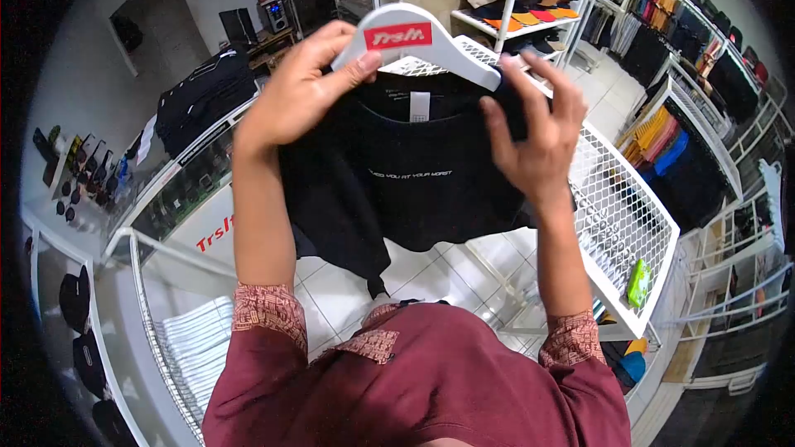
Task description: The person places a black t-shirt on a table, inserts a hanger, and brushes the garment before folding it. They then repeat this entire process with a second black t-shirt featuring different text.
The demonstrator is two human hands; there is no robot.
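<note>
A white hanger (443, 51) with a red label is held up in front of me. My left hand (306, 87) grips its left side, thumb pressed near the label and fingers behind. From the hanger hangs a black T-shirt (414, 190) with small white lettering across the chest and a white tag inside the neck. My right hand (538, 124) is at the shirt's right shoulder, fingers apart, with its fingertips close to the hanger's right end.
A white mesh rack (625, 215) stands beyond the shirt, with a bright green item (638, 283) on it. Folded dark clothes (207, 95) lie on a glass counter at left. White shelves (509, 12) hold caps, and clothes racks (662, 145) line the right.
</note>
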